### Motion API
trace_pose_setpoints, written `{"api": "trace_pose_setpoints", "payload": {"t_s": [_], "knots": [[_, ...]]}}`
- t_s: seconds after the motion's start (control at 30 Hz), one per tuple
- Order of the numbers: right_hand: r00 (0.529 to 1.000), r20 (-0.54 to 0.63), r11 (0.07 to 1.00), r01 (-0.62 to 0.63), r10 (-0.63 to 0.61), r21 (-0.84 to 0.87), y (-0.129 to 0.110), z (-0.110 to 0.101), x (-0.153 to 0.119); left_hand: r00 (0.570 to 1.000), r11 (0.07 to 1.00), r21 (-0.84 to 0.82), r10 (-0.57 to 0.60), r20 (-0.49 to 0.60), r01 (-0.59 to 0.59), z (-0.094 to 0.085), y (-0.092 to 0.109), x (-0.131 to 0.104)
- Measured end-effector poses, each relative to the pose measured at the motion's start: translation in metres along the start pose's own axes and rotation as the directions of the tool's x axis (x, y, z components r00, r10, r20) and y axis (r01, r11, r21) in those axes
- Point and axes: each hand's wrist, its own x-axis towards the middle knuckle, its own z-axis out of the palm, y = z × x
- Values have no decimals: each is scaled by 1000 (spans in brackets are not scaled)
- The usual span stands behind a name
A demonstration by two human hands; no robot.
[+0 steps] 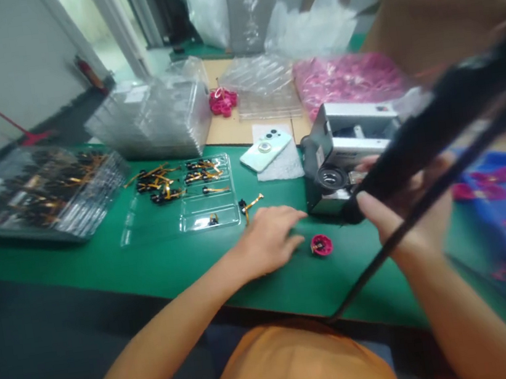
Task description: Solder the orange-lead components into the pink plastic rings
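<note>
My left hand [271, 240] is over the green table with its fingers apart, holding nothing. Just right of its fingertips lies a small round pink part [322, 245] with dark and metal pieces inside. My right hand [418, 223] is wrapped round a long, blurred black tool [440, 121], whose exact kind I cannot make out. The tool slants from upper right down towards a silver and black machine [326, 180] and hides part of it. A small black component with an orange flex strip [252, 204] rests just beyond my left hand.
A clear tray [210, 220] holds several flex components. Stacked trays [84, 218] stand at left, clear trays [150, 116] behind. A phone [266, 150] lies on white wrap. A blue bin [487, 233] with pink parts is at right. A thin black cord [371, 274] crosses in front.
</note>
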Motion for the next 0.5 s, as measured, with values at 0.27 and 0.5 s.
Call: {"api": "trace_pose_setpoints", "payload": {"t_s": [0.27, 0.5], "knots": [[909, 407, 735, 214, 92, -643, 19, 3, -97, 994, 952, 305, -57, 95, 25, -63, -79, -5], [906, 413, 731, 216, 98, -647, 20, -35, -78, 977, 945, 281, -196, 78, 167, -62, -84, -4]]}}
